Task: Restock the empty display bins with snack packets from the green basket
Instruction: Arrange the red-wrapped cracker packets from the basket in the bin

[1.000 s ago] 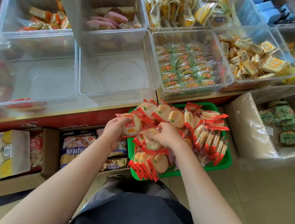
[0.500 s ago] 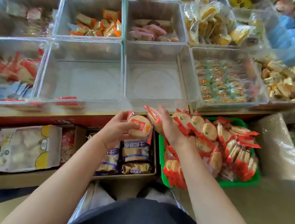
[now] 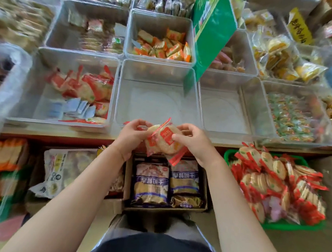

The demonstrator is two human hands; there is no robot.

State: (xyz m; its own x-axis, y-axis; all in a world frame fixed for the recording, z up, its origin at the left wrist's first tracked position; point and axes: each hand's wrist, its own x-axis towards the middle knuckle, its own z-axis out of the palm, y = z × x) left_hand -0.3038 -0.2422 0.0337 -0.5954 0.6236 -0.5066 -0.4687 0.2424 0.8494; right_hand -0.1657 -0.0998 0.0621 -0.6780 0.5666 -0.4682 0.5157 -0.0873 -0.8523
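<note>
Before clear plastic bins (image 3: pixel 157 105), both hands (image 3: pixel 132 137) (image 3: pixel 195 142) pinch seemingly two round crinkly packets (image 3: pixel 164 140).

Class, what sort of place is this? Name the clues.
Probably a snack shop's display: rows of clear bins holding wrapped snacks, a green sign above them, and a green basket of restock packets.

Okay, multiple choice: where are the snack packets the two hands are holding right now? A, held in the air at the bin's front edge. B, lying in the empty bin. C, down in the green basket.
A: the left hand and right hand hold the snack packets up at the front edge of the empty bin, away from the green basket.
</note>
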